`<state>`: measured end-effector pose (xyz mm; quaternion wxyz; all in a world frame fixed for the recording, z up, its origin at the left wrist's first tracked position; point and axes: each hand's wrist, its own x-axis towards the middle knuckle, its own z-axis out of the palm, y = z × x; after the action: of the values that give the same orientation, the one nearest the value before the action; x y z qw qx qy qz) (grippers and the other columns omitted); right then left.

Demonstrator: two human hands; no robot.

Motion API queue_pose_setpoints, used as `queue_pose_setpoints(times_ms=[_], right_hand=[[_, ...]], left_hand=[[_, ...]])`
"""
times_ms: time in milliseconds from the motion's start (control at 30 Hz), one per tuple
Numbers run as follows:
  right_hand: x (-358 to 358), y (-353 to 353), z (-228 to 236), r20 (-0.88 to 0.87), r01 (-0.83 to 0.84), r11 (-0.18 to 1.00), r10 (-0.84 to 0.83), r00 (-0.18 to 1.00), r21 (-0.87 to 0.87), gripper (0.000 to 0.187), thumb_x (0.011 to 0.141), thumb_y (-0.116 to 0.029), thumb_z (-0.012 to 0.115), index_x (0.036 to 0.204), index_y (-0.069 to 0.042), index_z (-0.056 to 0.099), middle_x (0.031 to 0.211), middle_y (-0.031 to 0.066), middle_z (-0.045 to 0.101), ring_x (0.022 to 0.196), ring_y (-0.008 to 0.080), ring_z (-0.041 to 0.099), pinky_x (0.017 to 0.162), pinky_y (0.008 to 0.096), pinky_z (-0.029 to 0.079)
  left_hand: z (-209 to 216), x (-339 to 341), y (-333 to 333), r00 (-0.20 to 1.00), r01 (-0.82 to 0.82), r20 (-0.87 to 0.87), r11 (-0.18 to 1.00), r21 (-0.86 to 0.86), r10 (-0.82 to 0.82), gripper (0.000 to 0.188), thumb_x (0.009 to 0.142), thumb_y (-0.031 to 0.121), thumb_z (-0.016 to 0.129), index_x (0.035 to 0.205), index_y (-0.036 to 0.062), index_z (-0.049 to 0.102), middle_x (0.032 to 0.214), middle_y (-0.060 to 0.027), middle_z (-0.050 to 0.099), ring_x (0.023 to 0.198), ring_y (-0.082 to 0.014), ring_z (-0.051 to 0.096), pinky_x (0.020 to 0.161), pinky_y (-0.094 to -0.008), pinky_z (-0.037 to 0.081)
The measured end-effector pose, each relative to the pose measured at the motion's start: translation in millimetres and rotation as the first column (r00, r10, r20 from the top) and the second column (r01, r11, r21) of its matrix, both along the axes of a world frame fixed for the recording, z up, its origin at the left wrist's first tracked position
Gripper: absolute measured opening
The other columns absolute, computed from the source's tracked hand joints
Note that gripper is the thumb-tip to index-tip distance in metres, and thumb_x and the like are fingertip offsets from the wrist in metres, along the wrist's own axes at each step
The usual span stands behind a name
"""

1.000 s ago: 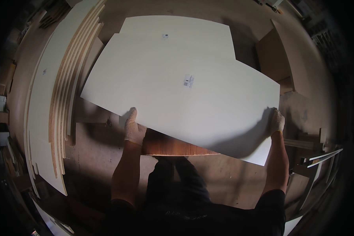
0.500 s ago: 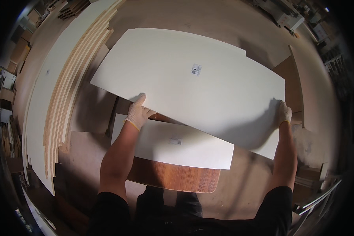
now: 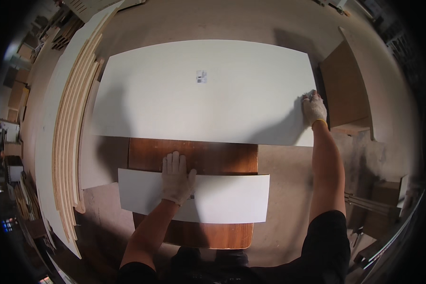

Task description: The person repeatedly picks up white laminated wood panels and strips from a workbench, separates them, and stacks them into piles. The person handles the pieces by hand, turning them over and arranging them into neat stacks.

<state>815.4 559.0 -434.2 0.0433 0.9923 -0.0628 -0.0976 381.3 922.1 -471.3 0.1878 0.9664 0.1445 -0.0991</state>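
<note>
Head view. One large white board [image 3: 213, 106] lies across the far part of a brown wood top [image 3: 222, 158], its two ends reaching past that top to left and right. One small white board [image 3: 234, 199] lies nearer the person on the same top, with a strip of bare brown wood between the two boards.

Left hand [image 3: 177, 177]: gloved, open, fingers extended, laid over the left half of the small board, fingertips reaching past its far edge; it grasps nothing. Right hand [image 3: 314, 109]: gloved, placed on the right end of the large board near its edge, fingers bent; whether it grips the board cannot be told.

Surroundings: a stack of long boards [image 3: 70, 128] stands on the left, close to the large board's left end. On the right, a brown panel [image 3: 343, 90] stands just beyond that board's other end. A brown box [image 3: 386, 191] sits on the right, nearer the person. Slatted wood [image 3: 67, 34] lies at far left.

Count: white boards on the brown wood, two; printed label [image 3: 201, 76] on the large board, one; label on the small board, one, partly covered by the left hand; gloved hands, two. The stack shows several edges, not reliably countable.
</note>
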Motion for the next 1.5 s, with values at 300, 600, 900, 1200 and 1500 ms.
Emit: queue_pose_setpoints(times_ms=[300, 600, 900, 1200, 1500], right_hand=[[-304, 11, 45, 0.167, -0.075, 0.875, -0.007, 0.986, 0.479, 0.078, 0.087, -0.030, 0.075, 0.155, -0.005, 0.047, 0.162, 0.0244, 0.040, 0.151, 0.0441, 0.036, 0.132, 0.0535, 0.024], [-726, -124, 236, -0.333, 0.700, 0.555, -0.622, 0.708, 0.450, 0.065, 0.090, -0.020, 0.071, 0.151, -0.009, 0.052, 0.150, 0.0197, 0.057, 0.120, 0.0417, 0.067, 0.103, 0.0498, 0.055], [-981, -247, 358, 0.404, 0.751, 0.589, -0.791, 0.459, 0.298, 0.046, 0.087, -0.007, 0.070, 0.133, -0.008, 0.065, 0.132, 0.0219, 0.070, 0.107, 0.0423, 0.072, 0.092, 0.0455, 0.059], [-1243, -465, 389, 0.486, 0.366, 0.349, -0.772, -0.409, 0.862, 0.036, 0.093, 0.001, 0.064, 0.129, -0.003, 0.068, 0.086, 0.0057, 0.069, 0.075, 0.0152, 0.065, 0.070, 0.0294, 0.056], [-1282, -454, 433, 0.456, 0.307, 0.364, -0.830, -0.322, 0.880, 0.018, 0.099, 0.001, 0.059, 0.114, 0.001, 0.067, 0.096, 0.0117, 0.069, 0.076, 0.0153, 0.068, 0.069, 0.0293, 0.058]], left_hand=[[-59, 12, -13, 0.999, 0.013, 0.046, 0.975, 0.222, -0.024, 0.060, 0.114, 0.042, 0.044, 0.152, -0.0047, 0.050, 0.161, -0.0243, 0.047, 0.150, -0.0406, 0.043, 0.128, -0.0516, 0.029], [-63, 36, -42, 0.824, 0.112, 0.546, 0.988, 0.105, -0.152, 0.043, 0.108, 0.033, 0.055, 0.134, 0.0003, 0.062, 0.129, -0.0191, 0.067, 0.117, -0.0352, 0.063, 0.103, -0.0496, 0.049], [193, -137, -421, 0.623, 0.519, 0.306, 0.088, -0.850, -0.720, 0.034, 0.104, 0.016, 0.067, 0.131, -0.0023, 0.066, 0.123, -0.0096, 0.070, 0.115, -0.0199, 0.065, 0.107, -0.0361, 0.051], [368, -372, -763, 0.239, 0.044, 0.143, -0.136, -0.990, -0.960, 0.041, 0.103, 0.020, 0.070, 0.136, -0.0036, 0.063, 0.128, -0.0154, 0.070, 0.120, -0.0268, 0.069, 0.111, -0.0420, 0.053], [427, -496, -932, 0.242, -0.381, 0.036, -0.129, -0.916, -0.970, 0.039, 0.105, 0.029, 0.066, 0.133, 0.0021, 0.063, 0.134, -0.0148, 0.068, 0.119, -0.0373, 0.070, 0.108, -0.0515, 0.055]])
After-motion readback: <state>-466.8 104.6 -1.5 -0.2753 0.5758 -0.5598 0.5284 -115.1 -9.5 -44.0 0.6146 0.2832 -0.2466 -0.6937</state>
